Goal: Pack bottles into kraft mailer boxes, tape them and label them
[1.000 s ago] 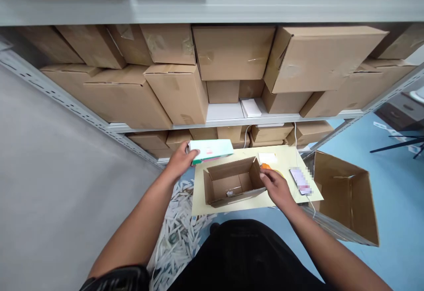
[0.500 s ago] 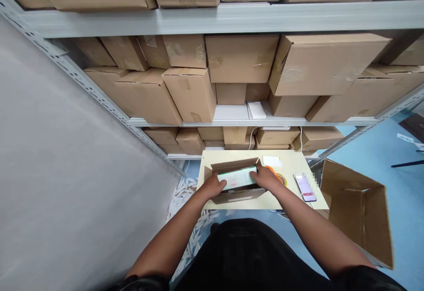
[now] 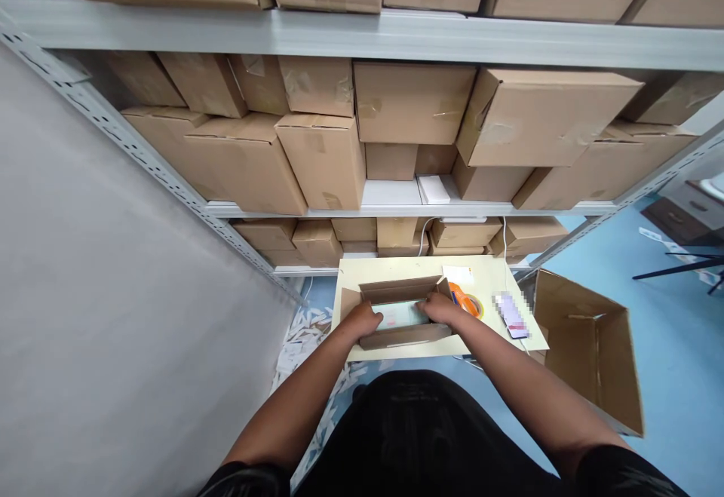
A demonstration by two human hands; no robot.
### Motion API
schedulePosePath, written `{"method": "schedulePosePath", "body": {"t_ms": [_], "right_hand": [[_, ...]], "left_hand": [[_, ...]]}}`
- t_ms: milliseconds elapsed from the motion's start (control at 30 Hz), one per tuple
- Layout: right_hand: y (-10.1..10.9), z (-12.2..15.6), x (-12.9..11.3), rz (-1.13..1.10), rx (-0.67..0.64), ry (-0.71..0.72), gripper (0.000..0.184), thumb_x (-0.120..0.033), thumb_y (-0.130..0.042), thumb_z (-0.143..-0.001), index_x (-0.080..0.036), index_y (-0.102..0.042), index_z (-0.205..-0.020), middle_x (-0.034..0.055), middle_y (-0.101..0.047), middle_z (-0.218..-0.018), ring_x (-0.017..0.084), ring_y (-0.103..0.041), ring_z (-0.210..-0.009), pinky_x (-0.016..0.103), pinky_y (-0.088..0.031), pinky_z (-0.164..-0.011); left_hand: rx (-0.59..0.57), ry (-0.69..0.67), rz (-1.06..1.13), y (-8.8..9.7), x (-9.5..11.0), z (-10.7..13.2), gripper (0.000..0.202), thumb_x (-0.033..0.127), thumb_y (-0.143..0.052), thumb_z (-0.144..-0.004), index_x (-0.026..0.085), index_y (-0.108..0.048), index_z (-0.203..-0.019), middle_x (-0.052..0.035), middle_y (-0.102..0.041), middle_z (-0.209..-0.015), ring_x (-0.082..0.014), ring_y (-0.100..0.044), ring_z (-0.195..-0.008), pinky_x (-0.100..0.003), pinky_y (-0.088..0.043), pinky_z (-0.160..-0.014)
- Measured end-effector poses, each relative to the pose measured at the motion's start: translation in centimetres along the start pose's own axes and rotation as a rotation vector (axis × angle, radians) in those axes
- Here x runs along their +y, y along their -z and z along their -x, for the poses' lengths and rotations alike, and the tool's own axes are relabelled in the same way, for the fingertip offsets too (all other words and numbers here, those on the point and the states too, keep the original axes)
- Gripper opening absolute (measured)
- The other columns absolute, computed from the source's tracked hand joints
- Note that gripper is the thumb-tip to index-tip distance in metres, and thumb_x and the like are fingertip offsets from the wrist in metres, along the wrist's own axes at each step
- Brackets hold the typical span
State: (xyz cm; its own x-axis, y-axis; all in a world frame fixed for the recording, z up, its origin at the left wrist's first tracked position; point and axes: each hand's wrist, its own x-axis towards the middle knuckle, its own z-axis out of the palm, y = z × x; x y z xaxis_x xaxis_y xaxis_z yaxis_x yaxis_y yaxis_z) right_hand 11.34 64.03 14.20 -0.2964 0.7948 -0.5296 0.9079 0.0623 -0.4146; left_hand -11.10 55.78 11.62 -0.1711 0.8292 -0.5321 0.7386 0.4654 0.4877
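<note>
A person in black clothing [image 3: 424, 437] leans over a pale yellow counter [image 3: 362, 269], both forearms stretched forward, 2 bare hands at work inside a brown carton [image 3: 404, 337]. The left hand [image 3: 363, 321] reaches over the carton's left end and the right hand [image 3: 440, 308] over its right, 1 thumb at either end of a pale green-and-white package [image 3: 401, 314]. The other fingers are largely out of sight, so whether either grip is clamped on the package or merely pressing it cannot be told. The package lies within the carton's walls and appears close to seated, though both hands are not yet clear of it. The carton's flaps stand open, with no tape across the mouth; closing remains undone. Just beyond the right hand lie an orange tape dispenser [image 3: 464, 301] and a white card [image 3: 458, 274], with a phone [image 3: 512, 316] farther right. Beside the counter sits a larger open carton [image 3: 582, 316]. Behind, gray metal shelving [image 3: 396, 210] carries rows of cardboard boxes [image 3: 415, 102] on at least 3 levels.
</note>
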Motion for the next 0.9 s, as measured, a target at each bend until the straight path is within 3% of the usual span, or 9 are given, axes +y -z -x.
{"method": "schedulePosePath", "body": {"t_ms": [100,167,233,300,367,533,700,767,900], "right_hand": [[-0.8,1.8,1.9,-0.046,0.229,0.11,0.042,-0.04,-0.052,-0.096,-0.019,-0.067,-0.13,0.0134,-0.071,-0.131,0.027,-0.066,-0.121,0.036,-0.049,-0.101],[-1.4,2.9,3.8,-0.079,0.478,0.231,0.041,-0.039,-0.054,-0.094,-0.021,-0.067,-0.128,0.0128,-0.067,-0.138,0.029,-0.058,-0.132,0.041,-0.042,-0.113],[-2.0,3.4,5.5,-0.134,0.573,0.196,0.043,-0.039,-0.059,-0.088,-0.019,-0.068,-0.124,0.0145,-0.064,-0.141,0.032,-0.053,-0.137,0.047,-0.038,-0.117],[-2.7,3.3,6.5,-0.286,0.478,0.038,0.043,-0.039,-0.062,-0.082,-0.019,-0.068,-0.12,0.0146,-0.067,-0.134,0.034,-0.058,-0.131,0.049,-0.046,-0.111],[-3.4,2.8,7.0,-0.53,0.289,-0.123,0.039,-0.04,-0.062,-0.08,-0.021,-0.067,-0.113,0.0117,-0.072,-0.119,0.031,-0.066,-0.116,0.046,-0.056,-0.096],[-4.2,2.2,7.8,-1.041,0.058,-0.261,0.016,-0.03,-0.065,-0.076,-0.023,-0.059,-0.089,0.003,-0.07,-0.093,0.02,-0.068,-0.092,0.038,-0.063,-0.081],[-3.5,1.3,10.7,-1.164,-0.012,-0.234,0.018,-0.033,-0.07,-0.074,-0.024,-0.063,-0.089,0.0026,-0.071,-0.093,0.019,-0.071,-0.089,0.038,-0.065,-0.082],[-3.6,0.4,11.9,-1.156,0.05,-0.154,0.026,-0.042,-0.073,-0.075,-0.024,-0.065,-0.092,0.0034,-0.072,-0.101,0.021,-0.072,-0.094,0.037,-0.066,-0.082],[-4.7,-1.6,13.6,-1.152,0.1,-0.056,0.043,-0.048,-0.077,-0.072,-0.021,-0.067,-0.104,0.006,-0.072,-0.119,0.023,-0.07,-0.109,0.035,-0.065,-0.087]], "left_hand": [[0.081,-0.123,-0.006,0.3,-0.4,1.5,0.045,0.028,-0.061,-0.09,0.009,-0.064,-0.131,-0.0223,-0.068,-0.133,-0.0338,-0.062,-0.128,-0.04,-0.046,-0.109],[0.243,-0.266,0.023,0.4,-1.3,2.7,0.045,0.025,-0.06,-0.09,0.015,-0.064,-0.133,-0.0178,-0.064,-0.14,-0.0315,-0.056,-0.136,-0.042,-0.039,-0.118],[0.455,-0.345,0.086,0.4,-2.9,3.5,0.046,0.022,-0.062,-0.087,0.019,-0.064,-0.133,-0.0159,-0.057,-0.148,-0.0334,-0.045,-0.145,-0.048,-0.031,-0.124],[0.586,-0.304,0.216,0.1,-4.7,3.7,0.06,0.021,-0.066,-0.082,0.02,-0.057,-0.142,-0.0158,-0.046,-0.158,-0.0356,-0.036,-0.151,-0.052,-0.027,-0.126],[0.575,-0.216,0.445,-0.6,-6.5,3.4,0.074,0.022,-0.065,-0.081,0.019,-0.045,-0.152,-0.0162,-0.043,-0.16,-0.034,-0.042,-0.148,-0.051,-0.035,-0.122],[0.314,-0.047,0.855,-3.1,-8.4,3.1,0.044,0.037,-0.052,-0.088,0.019,-0.063,-0.126,-0.0105,-0.073,-0.124,-0.0289,-0.068,-0.118,-0.038,-0.057,-0.095],[0.134,0.119,1.227,-5.0,-7.8,5.4,0.042,0.04,-0.062,-0.073,0.02,-0.066,-0.109,-0.0088,-0.078,-0.102,-0.0275,-0.074,-0.091,-0.035,-0.059,-0.07],[0.187,0.144,1.36,-6.4,-7.4,6.6,0.048,0.039,-0.067,-0.068,0.019,-0.066,-0.111,-0.0086,-0.077,-0.103,-0.0262,-0.074,-0.088,-0.035,-0.059,-0.071],[0.453,0.156,1.521,-10.7,-5.9,8.2,0.055,0.044,-0.073,-0.068,0.017,-0.065,-0.116,-0.0099,-0.076,-0.113,-0.0251,-0.073,-0.102,-0.034,-0.059,-0.084]]}}
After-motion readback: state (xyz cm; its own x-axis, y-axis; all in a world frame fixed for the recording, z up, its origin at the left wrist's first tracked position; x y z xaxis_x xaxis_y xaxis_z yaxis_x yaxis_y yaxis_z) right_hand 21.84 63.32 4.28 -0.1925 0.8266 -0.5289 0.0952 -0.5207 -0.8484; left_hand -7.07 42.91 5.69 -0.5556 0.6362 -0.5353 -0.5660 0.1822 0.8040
